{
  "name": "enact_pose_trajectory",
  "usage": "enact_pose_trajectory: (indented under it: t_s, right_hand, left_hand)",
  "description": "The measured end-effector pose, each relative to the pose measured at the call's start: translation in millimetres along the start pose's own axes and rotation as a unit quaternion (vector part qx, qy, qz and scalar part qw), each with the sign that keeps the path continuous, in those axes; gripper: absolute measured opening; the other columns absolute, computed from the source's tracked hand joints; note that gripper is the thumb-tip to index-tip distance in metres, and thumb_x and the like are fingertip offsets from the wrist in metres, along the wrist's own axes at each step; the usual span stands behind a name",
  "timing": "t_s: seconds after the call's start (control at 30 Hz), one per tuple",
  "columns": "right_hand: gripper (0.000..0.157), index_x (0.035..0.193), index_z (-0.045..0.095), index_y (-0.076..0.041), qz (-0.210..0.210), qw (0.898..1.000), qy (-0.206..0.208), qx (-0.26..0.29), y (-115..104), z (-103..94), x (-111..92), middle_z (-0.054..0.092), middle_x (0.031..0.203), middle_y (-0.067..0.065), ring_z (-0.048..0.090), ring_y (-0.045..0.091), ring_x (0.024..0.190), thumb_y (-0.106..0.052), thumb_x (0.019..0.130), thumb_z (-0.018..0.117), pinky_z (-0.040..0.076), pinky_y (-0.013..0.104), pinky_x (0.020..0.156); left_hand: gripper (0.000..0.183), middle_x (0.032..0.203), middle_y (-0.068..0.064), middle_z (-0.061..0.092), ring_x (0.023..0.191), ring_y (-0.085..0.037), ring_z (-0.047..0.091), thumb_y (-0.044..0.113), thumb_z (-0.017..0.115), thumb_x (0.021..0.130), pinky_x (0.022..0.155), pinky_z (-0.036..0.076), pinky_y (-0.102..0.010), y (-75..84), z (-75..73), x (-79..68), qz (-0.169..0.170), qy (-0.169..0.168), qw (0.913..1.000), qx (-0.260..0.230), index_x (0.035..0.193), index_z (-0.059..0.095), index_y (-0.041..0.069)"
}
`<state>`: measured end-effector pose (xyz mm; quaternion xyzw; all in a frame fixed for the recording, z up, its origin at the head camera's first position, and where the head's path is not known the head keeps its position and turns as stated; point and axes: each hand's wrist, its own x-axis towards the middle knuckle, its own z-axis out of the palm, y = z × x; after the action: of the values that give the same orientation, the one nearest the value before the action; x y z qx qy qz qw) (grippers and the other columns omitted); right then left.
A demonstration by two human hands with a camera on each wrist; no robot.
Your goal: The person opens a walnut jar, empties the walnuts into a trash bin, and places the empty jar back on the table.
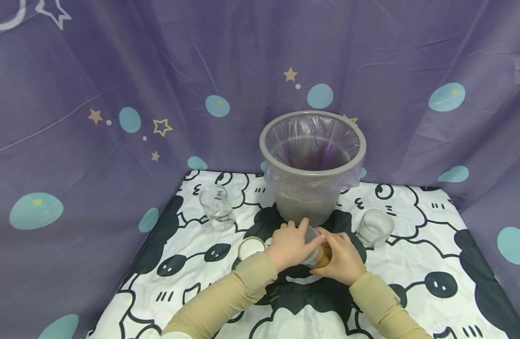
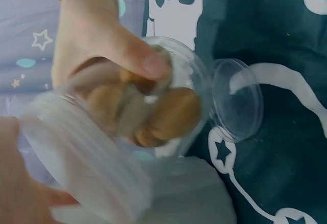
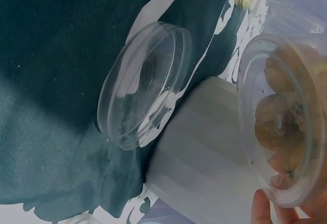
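My right hand (image 1: 338, 254) grips a clear plastic tub (image 3: 248, 96) holding several brown rounded pieces (image 2: 176, 112). It is tilted on its side, so the pieces show through its flat base in the right wrist view. My left hand (image 1: 287, 245) holds a milky plastic container (image 2: 87, 162) against the tub's other end; motion blur hides how the two meet. Close by, a clear round lid (image 3: 145, 86) lies on the dark part of the cloth. To the left of my left hand is a gold-rimmed white lid (image 1: 251, 248).
A grey bin (image 1: 308, 197) with a clear liner stands just behind my hands. A tall clear cup (image 1: 217, 209) stands to the left and a low clear jar (image 1: 375, 228) to the right. The patterned cloth (image 1: 192, 282) ends against a purple curtain (image 1: 226, 61).
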<state>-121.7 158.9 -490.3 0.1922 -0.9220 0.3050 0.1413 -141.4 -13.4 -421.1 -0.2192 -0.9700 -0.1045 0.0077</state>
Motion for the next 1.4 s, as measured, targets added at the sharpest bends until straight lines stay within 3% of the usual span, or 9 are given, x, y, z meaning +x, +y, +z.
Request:
enact_pose_trajectory:
  t_s: [0.1,0.27,0.47,0.67,0.83,0.97,1.23,1.4]
  right_hand:
    - [0.103,0.133,0.05,-0.013,0.001,1.0,0.005,-0.004,-0.5,-2.1,0.6,0.064,0.112,0.008,0.052,0.026,0.095,-0.035,0.043,0.095,0.052,0.044,0.075]
    - [0.102,0.133,0.05,-0.012,0.004,1.0,0.005,-0.002,-1.0,-5.5,0.0,0.063,0.113,0.009,0.051,0.027,0.096,-0.035,0.044,0.095,0.052,0.045,0.075]
    - [0.102,0.133,0.05,-0.008,-0.007,1.0,0.006,0.0,0.3,-4.2,-2.0,0.064,0.115,0.008,0.051,0.026,0.095,-0.033,0.045,0.094,0.051,0.042,0.072]
    - [0.103,0.134,0.049,-0.01,-0.021,1.0,0.013,-0.007,1.1,-3.2,-2.1,0.064,0.109,0.005,0.051,0.024,0.093,-0.033,0.044,0.095,0.051,0.04,0.07]
    - [0.105,0.135,0.049,-0.01,-0.019,1.0,0.009,-0.004,1.1,-3.5,-2.0,0.064,0.117,0.007,0.051,0.025,0.093,-0.033,0.044,0.095,0.051,0.04,0.072]
    - [0.106,0.136,0.048,-0.01,-0.019,1.0,0.006,-0.006,1.4,-3.0,-2.6,0.064,0.118,0.008,0.051,0.025,0.093,-0.034,0.044,0.095,0.051,0.04,0.071]
    - [0.105,0.135,0.049,-0.011,-0.026,0.999,0.01,-0.015,3.0,-1.3,-3.7,0.065,0.114,0.008,0.051,0.025,0.093,-0.034,0.043,0.095,0.051,0.042,0.071]
    - [0.104,0.135,0.049,-0.012,-0.023,1.0,0.002,-0.012,3.1,0.2,-4.4,0.065,0.114,0.008,0.051,0.025,0.094,-0.034,0.044,0.095,0.05,0.042,0.073]
  left_hand:
    - [0.068,0.127,-0.022,0.052,0.112,-0.036,0.054,0.059,0.038,0.095,0.076,0.055,-0.044,-5.9,-1.2,-1.3,0.036,0.011,0.9991,-0.018,0.143,0.038,0.012]
    - [0.068,0.147,-0.018,0.032,0.135,-0.033,0.035,0.052,0.051,0.093,0.101,0.045,-0.044,-19.4,-2.5,-4.0,0.142,0.007,0.9882,-0.057,0.149,0.028,0.02]
    - [0.072,0.153,-0.015,0.021,0.141,-0.034,0.024,0.047,0.064,0.087,0.103,0.044,-0.041,-31.8,-1.9,-5.5,0.263,-0.014,0.9624,-0.067,0.147,0.034,0.021]
    - [0.073,0.153,-0.013,0.022,0.14,-0.03,0.026,0.038,0.072,0.081,0.102,0.045,-0.032,-38.4,-2.7,-5.7,0.327,-0.019,0.9439,-0.044,0.144,0.038,0.022]
    - [0.071,0.152,-0.012,0.025,0.139,-0.028,0.027,0.024,0.074,0.078,0.098,0.047,-0.028,-42.6,-3.8,-6.3,0.347,-0.029,0.9359,-0.05,0.142,0.042,0.021]
    - [0.068,0.15,-0.011,0.027,0.138,-0.026,0.028,0.02,0.074,0.078,0.095,0.048,-0.025,-44.4,-3.1,-5.9,0.348,-0.031,0.9356,-0.052,0.14,0.044,0.021]
    - [0.066,0.145,-0.012,0.034,0.131,-0.026,0.037,0.035,0.074,0.08,0.086,0.053,-0.027,-42.5,-1.4,-5.2,0.304,-0.033,0.951,-0.048,0.139,0.046,0.023]
    - [0.069,0.134,-0.008,0.042,0.117,-0.022,0.047,0.042,0.073,0.079,0.081,0.053,-0.026,-40.0,-1.2,-4.3,0.259,-0.03,0.9641,-0.052,0.14,0.045,0.026]
